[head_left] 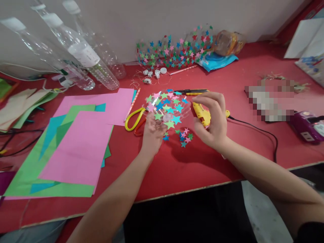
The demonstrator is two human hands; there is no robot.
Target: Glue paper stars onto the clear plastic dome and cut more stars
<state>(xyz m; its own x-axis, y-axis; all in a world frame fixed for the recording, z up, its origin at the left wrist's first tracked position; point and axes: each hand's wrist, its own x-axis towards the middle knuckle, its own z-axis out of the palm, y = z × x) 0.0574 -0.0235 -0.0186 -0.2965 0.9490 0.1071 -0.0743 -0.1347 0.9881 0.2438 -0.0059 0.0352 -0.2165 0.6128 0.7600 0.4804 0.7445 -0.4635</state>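
My left hand grips a clear plastic bottle piece covered in pink, green and blue paper stars. Its fingers show through the plastic. My right hand is raised just right of the piece, fingers curved and apart, with nothing between them. Behind it lies a yellow glue gun with a black cord. Loose paper stars lie in a small pile between the hands. Yellow-handled scissors rest left of the piece, and a black and yellow cutter lies behind it.
Pink, green and blue paper sheets cover the left of the red table. Clear bottles lean at the back left. Star-covered bottles lie along the wall, beside a blue packet. A purple power strip sits right.
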